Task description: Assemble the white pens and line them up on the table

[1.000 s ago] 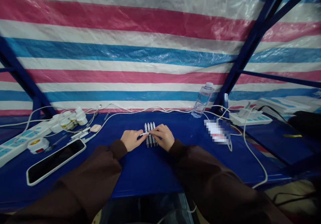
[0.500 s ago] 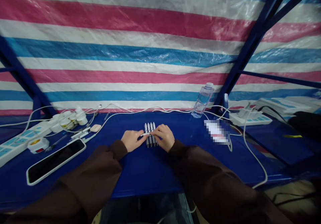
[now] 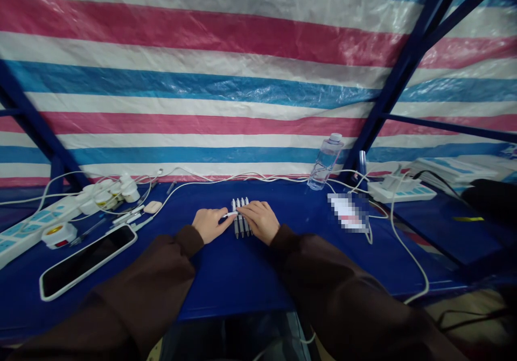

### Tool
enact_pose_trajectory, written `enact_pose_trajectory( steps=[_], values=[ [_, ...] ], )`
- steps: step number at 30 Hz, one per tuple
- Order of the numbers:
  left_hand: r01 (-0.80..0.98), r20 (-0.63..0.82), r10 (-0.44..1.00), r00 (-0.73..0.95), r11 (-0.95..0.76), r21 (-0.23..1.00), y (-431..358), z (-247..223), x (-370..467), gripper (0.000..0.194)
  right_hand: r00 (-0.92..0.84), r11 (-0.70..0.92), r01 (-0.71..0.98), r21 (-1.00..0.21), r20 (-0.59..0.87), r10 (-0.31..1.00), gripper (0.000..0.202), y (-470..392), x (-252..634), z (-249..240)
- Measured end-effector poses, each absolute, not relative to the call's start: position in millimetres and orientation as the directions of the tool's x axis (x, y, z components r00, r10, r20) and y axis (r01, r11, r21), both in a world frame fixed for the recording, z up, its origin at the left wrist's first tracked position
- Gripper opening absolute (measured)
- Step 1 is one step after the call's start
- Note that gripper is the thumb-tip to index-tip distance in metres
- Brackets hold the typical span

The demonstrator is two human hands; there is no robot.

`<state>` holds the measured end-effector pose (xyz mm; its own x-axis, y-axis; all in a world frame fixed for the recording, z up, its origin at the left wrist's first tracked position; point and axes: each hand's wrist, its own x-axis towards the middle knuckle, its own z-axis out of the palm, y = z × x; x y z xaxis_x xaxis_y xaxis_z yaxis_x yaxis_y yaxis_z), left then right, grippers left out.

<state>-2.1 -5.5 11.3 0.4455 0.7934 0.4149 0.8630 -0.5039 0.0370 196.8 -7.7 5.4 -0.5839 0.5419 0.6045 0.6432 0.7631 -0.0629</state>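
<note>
Head view: left hand [image 3: 208,224] pinched white pen [image 3: 228,215] crosswise over pen row [image 3: 241,218]; right hand [image 3: 260,221] lay curled on row's right side.

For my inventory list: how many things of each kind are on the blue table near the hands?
Pens in the row: 4
Pen held across the row by left hand and right hand: 1
Phone: 1
Water bottle: 1
Power strips: 2
Total: 9

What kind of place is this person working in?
Likely a makeshift work booth: a striped plastic tarp hangs as the wall on a blue metal frame. Power strips and white cables line the blue table, where both hands handle pens.
</note>
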Motion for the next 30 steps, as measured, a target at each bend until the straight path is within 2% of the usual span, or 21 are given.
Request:
enact_pose_trajectory(
  steps=[7, 13, 20, 30],
  values=[
    [0.865, 0.415, 0.784, 0.463, -0.502, -0.017, -3.5, 7.8, -2.1, 0.046, -0.572, 0.778, 0.625, -0.062, 0.642, 0.511, 0.024, -6.1, 198.7, 3.4],
    [0.865, 0.424, 0.785, 0.452, -0.501, 0.004, -3.9, 8.4, -2.1, 0.046, -0.483, 0.743, 0.658, -0.121, 0.689, 0.541, 0.022, -4.4, 200.6, 1.0],
    [0.877, 0.443, 0.811, 0.382, -0.469, 0.101, -3.7, 12.4, -2.5, 0.046, -0.436, 0.699, 0.701, -0.142, 0.691, 0.577, 0.041, -4.3, 202.4, -1.1],
    [0.856, 0.571, 0.804, 0.164, -0.404, 0.323, -4.1, 12.2, -1.4, 0.034, -0.155, 0.606, 0.661, -0.443, 0.709, 0.688, 0.034, 3.4, 201.6, -10.3]
  ],
)
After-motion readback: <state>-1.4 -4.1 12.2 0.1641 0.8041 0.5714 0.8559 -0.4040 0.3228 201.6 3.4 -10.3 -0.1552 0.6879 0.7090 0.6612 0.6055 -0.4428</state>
